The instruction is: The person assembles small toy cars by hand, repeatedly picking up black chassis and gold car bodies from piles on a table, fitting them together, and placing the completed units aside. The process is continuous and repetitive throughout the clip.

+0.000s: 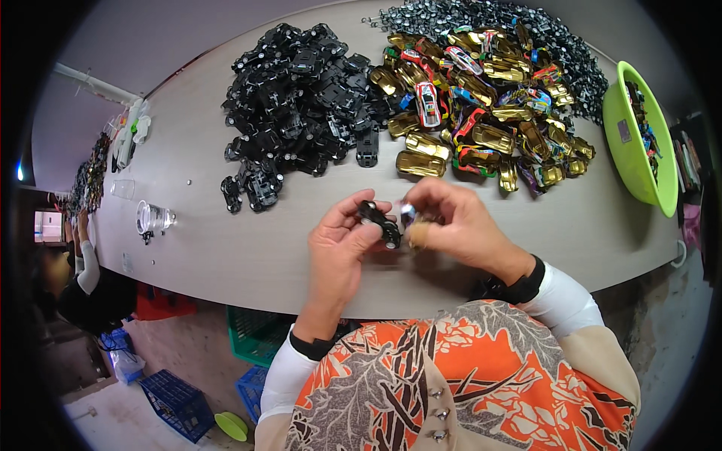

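Observation:
Between the fingertips and thumb of my left hand (340,239) is a black toy car chassis (382,225) with small wheels, held tilted above the near part of the table. Close beside it, my right hand (455,224) pinches a small toy car body (408,216), blurred by motion and partly covered by the fingers. The two pieces look slightly apart. Beyond my hands lie a heap of black chassis (301,98) and, right of it, a heap of gold and coloured toy car bodies (492,135).
Small wheel-and-axle parts (556,30) are piled along the far right. A lime-green basin (639,150) stands at the table's right edge, a clear cup (154,218) at left. Another person (86,278) works at far left. Below are crates, one blue (178,402).

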Available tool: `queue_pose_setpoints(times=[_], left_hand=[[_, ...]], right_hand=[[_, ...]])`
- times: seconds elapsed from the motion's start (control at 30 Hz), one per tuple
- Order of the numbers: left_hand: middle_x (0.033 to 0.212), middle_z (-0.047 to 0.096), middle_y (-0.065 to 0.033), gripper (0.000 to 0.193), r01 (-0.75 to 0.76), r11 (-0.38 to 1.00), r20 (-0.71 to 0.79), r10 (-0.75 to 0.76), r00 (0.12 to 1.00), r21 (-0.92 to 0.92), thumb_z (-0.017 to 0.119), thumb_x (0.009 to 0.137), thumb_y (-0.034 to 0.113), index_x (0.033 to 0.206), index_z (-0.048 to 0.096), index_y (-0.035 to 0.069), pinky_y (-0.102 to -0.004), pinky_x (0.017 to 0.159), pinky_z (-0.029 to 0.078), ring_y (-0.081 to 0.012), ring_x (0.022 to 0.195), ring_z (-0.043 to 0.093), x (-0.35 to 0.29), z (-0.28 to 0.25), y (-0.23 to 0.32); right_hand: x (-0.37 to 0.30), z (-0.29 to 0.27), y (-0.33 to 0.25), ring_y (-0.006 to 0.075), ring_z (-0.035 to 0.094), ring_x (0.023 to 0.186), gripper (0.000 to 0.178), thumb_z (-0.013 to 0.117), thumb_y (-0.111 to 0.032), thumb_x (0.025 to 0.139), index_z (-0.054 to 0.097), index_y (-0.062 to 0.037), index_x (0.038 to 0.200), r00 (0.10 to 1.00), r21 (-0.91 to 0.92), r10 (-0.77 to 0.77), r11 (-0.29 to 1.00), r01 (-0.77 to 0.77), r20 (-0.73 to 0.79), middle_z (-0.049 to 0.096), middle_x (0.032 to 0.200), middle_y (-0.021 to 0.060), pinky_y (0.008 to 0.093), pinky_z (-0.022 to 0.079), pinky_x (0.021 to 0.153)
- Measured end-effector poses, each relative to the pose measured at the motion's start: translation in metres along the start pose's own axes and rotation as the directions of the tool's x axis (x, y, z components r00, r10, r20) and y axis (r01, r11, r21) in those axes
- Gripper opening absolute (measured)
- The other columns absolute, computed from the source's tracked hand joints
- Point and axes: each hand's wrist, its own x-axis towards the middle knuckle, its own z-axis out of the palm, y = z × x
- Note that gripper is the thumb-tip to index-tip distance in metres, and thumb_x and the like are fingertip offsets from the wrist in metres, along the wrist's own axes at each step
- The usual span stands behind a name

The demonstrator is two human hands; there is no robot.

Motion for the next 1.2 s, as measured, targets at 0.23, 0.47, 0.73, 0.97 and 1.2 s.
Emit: queue_pose_setpoints(times=[0.23,0.47,0.73,0.97,1.2], left_hand=[[0.109,0.058,-0.0172,0.045,0.153,0.954,0.088,-0.134,0.987,-0.257,0.063,0.082,0.007,0.123,0.045,-0.002,-0.0381,0.073,0.058,-0.0248,0.095,0.062,0.001,-0.004,0.001],[0.109,0.058,-0.016,0.045,0.123,0.959,0.074,-0.107,0.992,-0.255,0.062,0.082,0.005,0.123,0.045,-0.001,-0.0388,0.074,0.058,-0.0246,0.096,0.061,0.002,-0.002,0.0],[0.109,0.059,-0.0159,0.043,0.143,0.961,0.07,-0.13,0.989,-0.236,0.062,0.082,0.004,0.122,0.046,0.0,-0.0368,0.075,0.058,-0.0241,0.097,0.061,0.0,-0.003,-0.003],[0.109,0.059,-0.0154,0.042,0.114,0.971,0.067,-0.102,0.993,-0.209,0.061,0.082,0.003,0.121,0.047,0.0,-0.0339,0.074,0.058,-0.0223,0.096,0.062,0.001,0.0,-0.001],[0.109,0.059,-0.0159,0.042,0.143,0.964,0.06,-0.133,0.989,-0.223,0.062,0.081,0.002,0.12,0.047,-0.001,-0.035,0.074,0.058,-0.0227,0.094,0.062,-0.001,-0.001,-0.001]], right_hand=[[-0.004,0.003,-0.011,0.0078,0.054,0.083,0.038,0.066,-0.004,0.078,0.047,-0.0006,0.111,0.969,-0.124,-0.248,0.962,0.243,-0.023,0.053,0.097,0.004,0.0251,0.049,0.073],[-0.01,0.008,-0.019,0.0087,0.055,0.082,0.037,0.061,-0.001,0.076,0.047,0.0006,0.109,0.966,-0.222,-0.245,0.95,0.221,-0.083,0.055,0.091,0.0063,0.024,0.049,0.069],[-0.008,0.01,-0.014,0.0084,0.054,0.079,0.036,0.062,-0.001,0.076,0.047,-0.0002,0.108,0.973,-0.266,-0.225,0.942,0.202,-0.058,0.056,0.091,0.0062,0.0232,0.048,0.066],[-0.009,0.005,-0.014,0.0102,0.05,0.092,0.049,0.066,-0.004,0.077,0.042,-0.0025,0.12,0.989,-0.219,-0.14,0.968,0.126,-0.048,0.047,0.103,0.0036,0.026,0.046,0.079],[-0.007,0.009,-0.009,0.0085,0.054,0.079,0.038,0.062,-0.002,0.076,0.045,-0.0007,0.109,0.977,-0.274,-0.206,0.944,0.182,-0.062,0.055,0.091,0.0069,0.0235,0.048,0.066]])
